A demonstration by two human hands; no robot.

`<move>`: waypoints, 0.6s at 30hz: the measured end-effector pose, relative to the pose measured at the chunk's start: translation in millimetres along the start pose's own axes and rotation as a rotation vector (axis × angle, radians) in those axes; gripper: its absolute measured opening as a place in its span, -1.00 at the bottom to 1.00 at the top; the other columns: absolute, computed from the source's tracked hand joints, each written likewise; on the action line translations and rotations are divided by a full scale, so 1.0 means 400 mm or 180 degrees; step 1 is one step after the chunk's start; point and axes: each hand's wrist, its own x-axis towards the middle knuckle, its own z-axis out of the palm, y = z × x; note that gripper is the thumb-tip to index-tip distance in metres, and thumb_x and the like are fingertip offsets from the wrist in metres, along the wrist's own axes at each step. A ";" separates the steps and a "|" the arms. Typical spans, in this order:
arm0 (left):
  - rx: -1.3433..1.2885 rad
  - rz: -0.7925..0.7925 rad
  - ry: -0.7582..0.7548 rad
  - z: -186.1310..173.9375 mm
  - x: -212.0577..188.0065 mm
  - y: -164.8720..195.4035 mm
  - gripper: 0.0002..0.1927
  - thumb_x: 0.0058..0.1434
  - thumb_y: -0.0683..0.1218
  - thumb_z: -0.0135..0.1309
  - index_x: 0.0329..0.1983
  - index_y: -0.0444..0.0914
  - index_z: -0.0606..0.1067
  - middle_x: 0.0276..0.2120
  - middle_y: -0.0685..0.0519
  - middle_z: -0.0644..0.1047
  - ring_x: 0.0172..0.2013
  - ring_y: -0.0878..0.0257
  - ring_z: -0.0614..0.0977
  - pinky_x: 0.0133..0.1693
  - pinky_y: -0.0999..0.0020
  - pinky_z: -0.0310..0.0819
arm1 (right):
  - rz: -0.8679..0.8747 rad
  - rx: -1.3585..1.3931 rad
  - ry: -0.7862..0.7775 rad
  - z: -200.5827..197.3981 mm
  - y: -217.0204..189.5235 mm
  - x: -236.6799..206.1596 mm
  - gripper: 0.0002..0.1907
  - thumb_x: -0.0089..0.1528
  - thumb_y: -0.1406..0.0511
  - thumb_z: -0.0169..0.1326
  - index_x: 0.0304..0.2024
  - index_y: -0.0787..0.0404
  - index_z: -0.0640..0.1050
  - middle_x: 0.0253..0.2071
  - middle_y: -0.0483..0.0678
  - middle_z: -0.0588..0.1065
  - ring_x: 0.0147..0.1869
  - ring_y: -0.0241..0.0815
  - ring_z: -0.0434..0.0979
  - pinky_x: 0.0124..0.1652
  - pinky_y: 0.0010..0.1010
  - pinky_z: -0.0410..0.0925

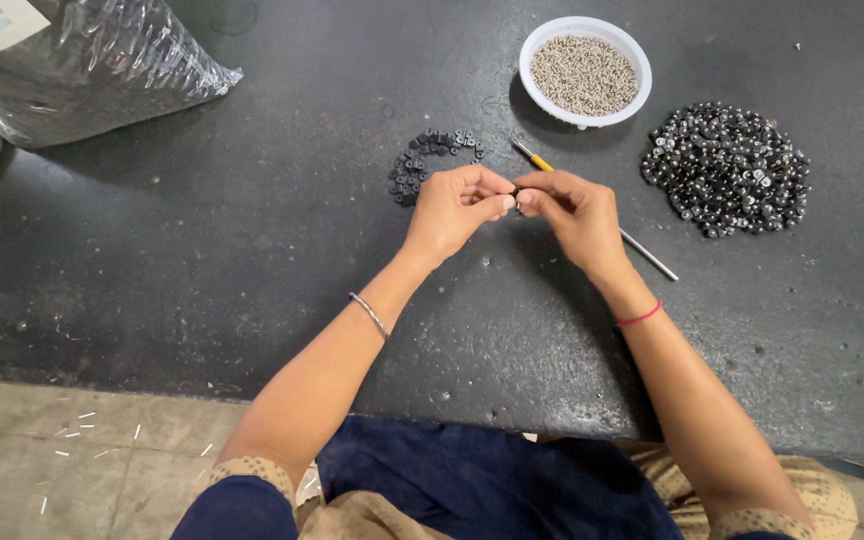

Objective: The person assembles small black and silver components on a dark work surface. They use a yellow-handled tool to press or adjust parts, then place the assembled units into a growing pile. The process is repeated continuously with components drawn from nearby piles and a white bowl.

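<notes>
I see a dark worktable [202,260] with a white pin bowl [585,70], black bead heaps [727,168], a bag [82,60]; left hand [452,208] and right hand [574,212] both pinched on one tiny dark part [515,192]

Workshop: worn bench [202,250], heaped parts [727,168]

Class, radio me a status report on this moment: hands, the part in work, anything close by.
Left hand and right hand pinch one small dark part together. Thin yellow-handled tool lies under right hand. Nothing blocks.
</notes>
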 end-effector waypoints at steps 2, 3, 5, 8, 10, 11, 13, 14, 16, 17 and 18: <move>-0.0093 0.0016 -0.0041 0.001 0.001 0.001 -0.86 0.21 -0.23 0.26 -0.18 -0.37 0.61 -0.34 0.05 0.66 -0.34 0.42 0.64 -0.25 0.53 0.58 | 0.0022 0.0053 -0.0004 -0.005 0.005 0.004 -0.86 0.33 0.37 0.18 -0.11 0.34 0.64 -0.31 -0.12 0.60 -0.22 -0.41 0.58 -0.16 -0.54 0.47; -0.0102 0.0029 -0.0051 0.004 0.005 0.000 -0.86 0.21 -0.23 0.26 -0.18 -0.37 0.61 -0.33 0.05 0.66 -0.34 0.42 0.64 -0.24 0.53 0.57 | 0.0038 0.0083 -0.0003 -0.008 0.009 0.007 -0.86 0.33 0.38 0.18 -0.12 0.36 0.64 -0.32 -0.12 0.60 -0.23 -0.41 0.59 -0.16 -0.55 0.47; -0.0116 0.0051 -0.0057 0.006 0.008 0.000 -0.86 0.22 -0.23 0.26 -0.17 -0.37 0.61 -0.33 0.05 0.66 -0.33 0.42 0.64 -0.24 0.53 0.57 | 0.0025 0.0023 0.0057 -0.009 0.015 0.010 -0.87 0.33 0.38 0.18 -0.13 0.36 0.64 -0.33 -0.12 0.60 -0.24 -0.41 0.58 -0.17 -0.55 0.47; -0.0149 0.0075 -0.0065 0.014 0.014 -0.011 -0.86 0.23 -0.23 0.25 -0.17 -0.38 0.61 -0.32 0.05 0.66 -0.31 0.42 0.64 -0.23 0.53 0.57 | 0.0019 0.0030 0.0104 -0.012 0.025 0.010 -0.87 0.33 0.39 0.18 -0.13 0.36 0.64 -0.34 -0.12 0.60 -0.25 -0.42 0.56 -0.19 -0.56 0.46; -0.0186 0.0120 -0.0077 0.017 0.015 -0.016 -0.86 0.23 -0.24 0.26 -0.16 -0.38 0.61 -0.31 0.04 0.66 -0.31 0.41 0.63 -0.23 0.52 0.56 | 0.0014 0.0033 0.0120 -0.012 0.027 0.008 -0.88 0.33 0.39 0.18 -0.13 0.36 0.64 -0.34 -0.12 0.59 -0.26 -0.43 0.55 -0.20 -0.57 0.45; -0.0222 0.0117 -0.0079 0.017 0.015 -0.019 -0.86 0.24 -0.24 0.25 -0.16 -0.38 0.60 -0.30 0.04 0.66 -0.30 0.41 0.64 -0.22 0.52 0.57 | 0.0017 0.0018 0.0132 -0.012 0.028 0.006 -0.88 0.34 0.39 0.19 -0.13 0.35 0.63 -0.34 -0.12 0.60 -0.26 -0.43 0.55 -0.20 -0.57 0.44; -0.0292 0.0110 -0.0091 0.018 0.016 -0.024 -0.85 0.24 -0.23 0.24 -0.14 -0.37 0.60 -0.28 0.04 0.67 -0.28 0.41 0.65 -0.21 0.52 0.57 | 0.0024 0.0071 0.0159 -0.010 0.028 0.006 -0.88 0.34 0.38 0.19 -0.12 0.35 0.63 -0.34 -0.12 0.59 -0.25 -0.43 0.54 -0.20 -0.57 0.43; -0.0460 0.0056 -0.0079 0.022 0.015 -0.027 -0.84 0.24 -0.23 0.24 -0.12 -0.37 0.59 -0.26 0.05 0.66 -0.26 0.41 0.65 -0.17 0.52 0.58 | 0.0031 0.0139 0.0173 -0.008 0.028 0.004 -0.88 0.35 0.38 0.19 -0.12 0.35 0.63 -0.33 -0.12 0.59 -0.25 -0.43 0.54 -0.20 -0.57 0.43; -0.0788 -0.0043 -0.0056 0.025 0.013 -0.030 -0.81 0.23 -0.23 0.23 -0.09 -0.35 0.58 -0.23 0.05 0.66 -0.22 0.41 0.67 -0.10 0.51 0.59 | 0.0070 0.0301 0.0148 -0.011 0.024 0.003 -0.87 0.34 0.38 0.18 -0.11 0.35 0.63 -0.32 -0.13 0.59 -0.23 -0.43 0.55 -0.18 -0.57 0.44; -0.0818 -0.0073 -0.0020 0.025 0.009 -0.031 -0.80 0.23 -0.23 0.24 -0.08 -0.36 0.59 -0.22 0.05 0.65 -0.21 0.41 0.65 -0.11 0.51 0.57 | 0.0109 0.0394 0.0107 -0.014 0.021 0.004 -0.86 0.34 0.37 0.17 -0.10 0.34 0.62 -0.31 -0.14 0.60 -0.22 -0.44 0.57 -0.17 -0.57 0.45; -0.0851 -0.0101 0.0015 0.024 0.007 -0.032 -0.79 0.24 -0.23 0.25 -0.07 -0.37 0.60 -0.22 0.04 0.65 -0.21 0.41 0.63 -0.11 0.51 0.55 | 0.0147 0.0482 0.0067 -0.019 0.017 0.003 -0.85 0.33 0.37 0.17 -0.09 0.33 0.62 -0.29 -0.16 0.61 -0.22 -0.44 0.58 -0.16 -0.57 0.46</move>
